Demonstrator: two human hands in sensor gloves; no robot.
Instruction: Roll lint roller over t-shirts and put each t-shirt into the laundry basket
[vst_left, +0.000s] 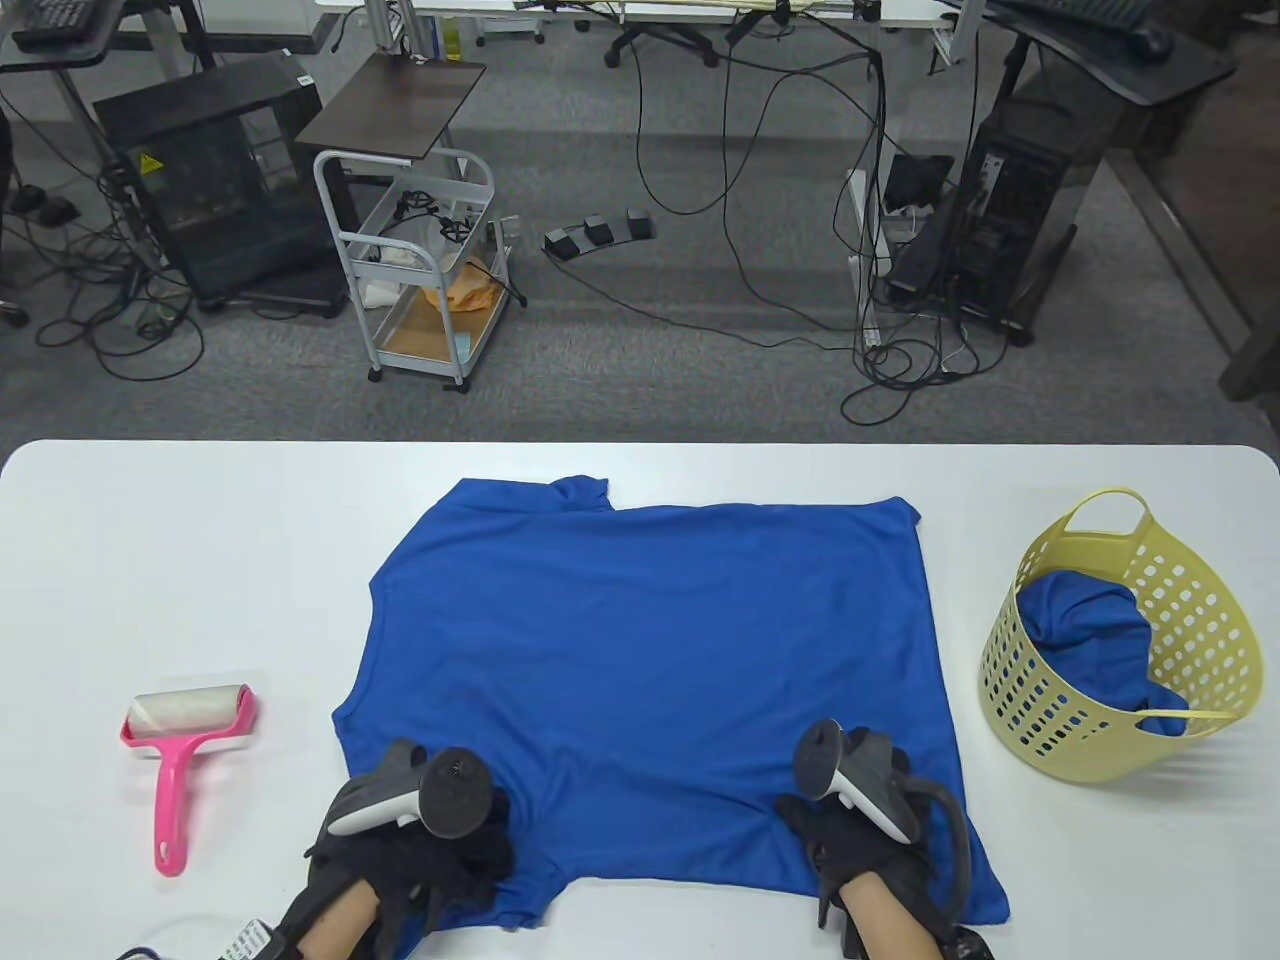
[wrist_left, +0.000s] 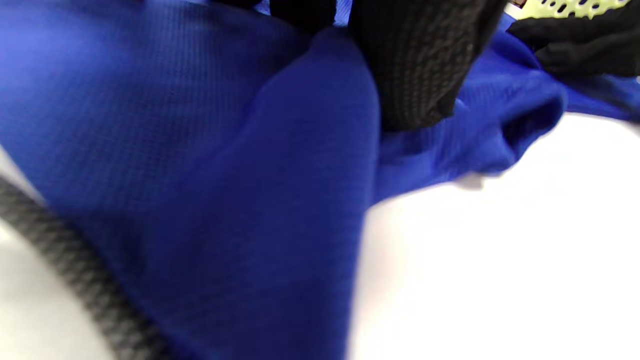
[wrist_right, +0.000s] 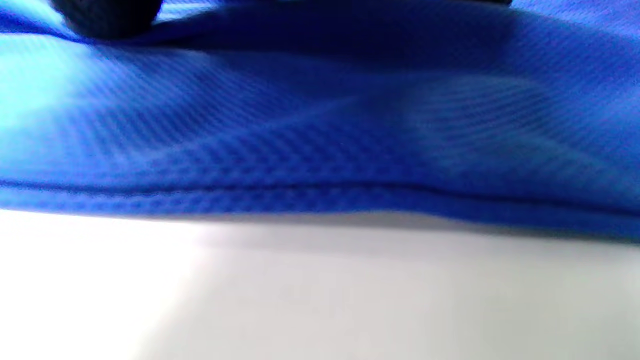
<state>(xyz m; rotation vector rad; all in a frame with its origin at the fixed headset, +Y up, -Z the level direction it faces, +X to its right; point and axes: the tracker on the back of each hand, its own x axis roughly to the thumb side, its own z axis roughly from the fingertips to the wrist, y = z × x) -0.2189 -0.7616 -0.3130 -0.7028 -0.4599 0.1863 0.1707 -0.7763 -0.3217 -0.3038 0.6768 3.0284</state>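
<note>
Both hands on blue t-shirt (vst_left: 650, 640) near edge: left hand (vst_left: 420, 840) pinches fabric; right hand (vst_left: 860, 830) grip unclear. Lint roller (vst_left: 185, 740) left, laundry basket (vst_left: 1120, 740) right.

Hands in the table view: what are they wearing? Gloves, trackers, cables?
Both the left hand and right hand wear black knit sensor gloves. Each back carries a grey-and-black tracker shaped like a VR controller, the left one's round black face up. A black cable loops from the right one; a white printed tag sits at the left wrist.

Table view looks down from above, facing twelve o'clock over the white table (vst_left: 200, 560); both wrist views sit low and close — all share the blue t-shirt (vst_left: 650, 660).
</note>
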